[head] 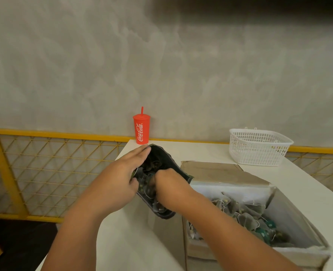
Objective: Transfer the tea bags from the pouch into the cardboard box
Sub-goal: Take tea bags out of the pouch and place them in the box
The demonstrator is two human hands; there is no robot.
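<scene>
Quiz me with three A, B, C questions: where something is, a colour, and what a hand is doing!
1. Where is the white basket? A on the floor. B on the table, far right. C on a chair.
2. What colour is the cup? A red. B blue. C green.
3. What is the right hand doing? A waving. B pointing up. C reaching into the pouch.
Answers: B, it sits at the table's far corner; A, it is plainly red; C, it dips inside the pouch.

Red cup [141,130], basket [259,148] and cardboard box [216,171] on white table [130,243]
</scene>
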